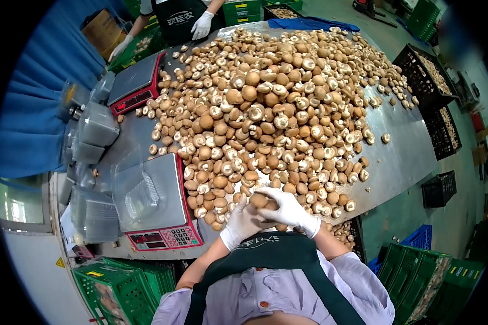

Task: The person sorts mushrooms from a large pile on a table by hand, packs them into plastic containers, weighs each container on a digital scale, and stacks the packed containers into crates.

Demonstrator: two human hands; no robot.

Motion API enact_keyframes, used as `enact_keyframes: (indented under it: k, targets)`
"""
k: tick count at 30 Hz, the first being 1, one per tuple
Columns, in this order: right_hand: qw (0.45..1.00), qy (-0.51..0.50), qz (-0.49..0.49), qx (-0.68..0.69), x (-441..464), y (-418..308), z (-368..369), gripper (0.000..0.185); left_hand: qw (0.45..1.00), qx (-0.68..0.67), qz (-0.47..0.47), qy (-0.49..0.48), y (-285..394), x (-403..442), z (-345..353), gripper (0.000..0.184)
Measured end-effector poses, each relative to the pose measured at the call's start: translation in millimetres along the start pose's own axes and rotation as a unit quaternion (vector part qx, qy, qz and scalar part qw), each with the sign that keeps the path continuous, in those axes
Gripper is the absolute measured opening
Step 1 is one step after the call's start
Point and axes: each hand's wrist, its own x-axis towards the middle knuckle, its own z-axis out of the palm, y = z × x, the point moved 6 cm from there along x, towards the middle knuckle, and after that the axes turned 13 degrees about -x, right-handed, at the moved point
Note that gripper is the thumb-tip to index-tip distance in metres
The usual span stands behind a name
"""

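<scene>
1. Mushrooms in hand [259,201]: brown-capped, between your two palms, at the near edge of the mushroom pile [271,108]; stem direction hidden.
2. Right hand [290,210]: grip closed around the mushrooms, fingers curled over their far and right sides.
3. Left hand [241,223]: cupped against their left side; how far its grip closes, you cannot tell.
4. Clear plastic tray [141,196]: on the red-framed scale [162,238], left of both hands, nearer your left.
</scene>
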Motion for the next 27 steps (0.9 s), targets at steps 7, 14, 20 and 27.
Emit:
enact_keyframes:
  k: [7, 14, 20, 27]
  targets:
    - [0.941, 0.235, 0.057, -0.239, 36, 41, -39, 0.035, 0.996, -0.028, 0.05, 0.07, 10, -18, -31, 0.036]
    - [0.929, 0.107, -0.043, -0.352, 57, 25, 8, 0.027, 0.969, 0.203, 0.139, 0.0, 16, -30, -21, 0.043]
    - [0.927, 0.191, 0.105, -0.306, 33, 41, -37, 0.025, 0.994, 0.039, 0.032, 0.102, 16, -25, -40, 0.04]
    - [0.891, 0.296, 0.117, -0.324, 57, 79, -54, 0.025, 0.986, 0.117, 0.012, 0.114, 15, -21, 0, 0.05]
